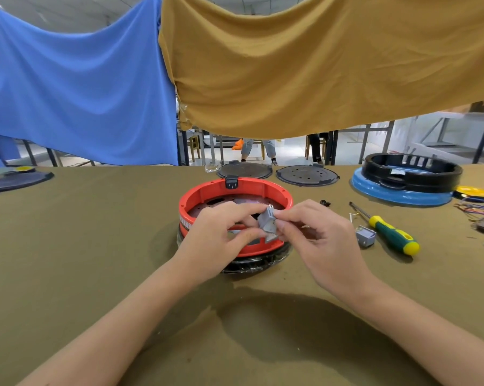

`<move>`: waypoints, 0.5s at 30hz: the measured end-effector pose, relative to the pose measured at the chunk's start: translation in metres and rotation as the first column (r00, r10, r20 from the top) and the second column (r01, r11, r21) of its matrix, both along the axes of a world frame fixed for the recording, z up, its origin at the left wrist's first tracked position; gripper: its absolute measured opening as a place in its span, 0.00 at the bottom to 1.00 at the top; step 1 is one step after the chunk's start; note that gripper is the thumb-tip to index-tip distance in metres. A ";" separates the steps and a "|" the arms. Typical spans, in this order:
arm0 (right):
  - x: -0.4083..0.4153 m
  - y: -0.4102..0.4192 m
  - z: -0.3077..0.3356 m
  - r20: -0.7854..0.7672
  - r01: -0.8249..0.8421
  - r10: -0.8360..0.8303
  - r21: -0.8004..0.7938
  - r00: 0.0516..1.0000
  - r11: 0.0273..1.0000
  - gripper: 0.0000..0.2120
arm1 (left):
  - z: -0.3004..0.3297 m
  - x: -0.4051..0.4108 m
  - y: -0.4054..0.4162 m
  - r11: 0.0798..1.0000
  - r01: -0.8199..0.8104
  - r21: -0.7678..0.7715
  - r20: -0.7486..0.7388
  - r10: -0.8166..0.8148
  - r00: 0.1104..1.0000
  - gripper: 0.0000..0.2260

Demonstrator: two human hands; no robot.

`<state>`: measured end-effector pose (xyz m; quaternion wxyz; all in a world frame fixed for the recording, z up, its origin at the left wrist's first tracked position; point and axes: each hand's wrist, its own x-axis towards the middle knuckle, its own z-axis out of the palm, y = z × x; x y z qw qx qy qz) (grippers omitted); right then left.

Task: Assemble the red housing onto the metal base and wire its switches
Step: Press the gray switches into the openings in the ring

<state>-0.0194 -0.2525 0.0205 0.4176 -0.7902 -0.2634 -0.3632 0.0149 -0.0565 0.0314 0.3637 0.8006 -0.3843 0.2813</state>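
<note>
Both hands' grip — fingertips pinched on grey switch [268, 224].

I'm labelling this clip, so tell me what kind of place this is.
Probably a workshop assembly bench: a red housing sits on a cloth-covered table, a screwdriver and loose wires lie nearby, and spare round bases wait behind.

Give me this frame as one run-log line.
stage: switch prep | left hand + right hand: pinch grey switch above red housing | screwdriver: idle on table
</note>
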 end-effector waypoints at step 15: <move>0.000 0.003 0.009 -0.359 -0.195 0.516 0.642 0.778 0.741 0.09 | 0.007 -0.006 -0.007 0.986 0.070 -0.149 -0.246 -0.105 0.964 0.10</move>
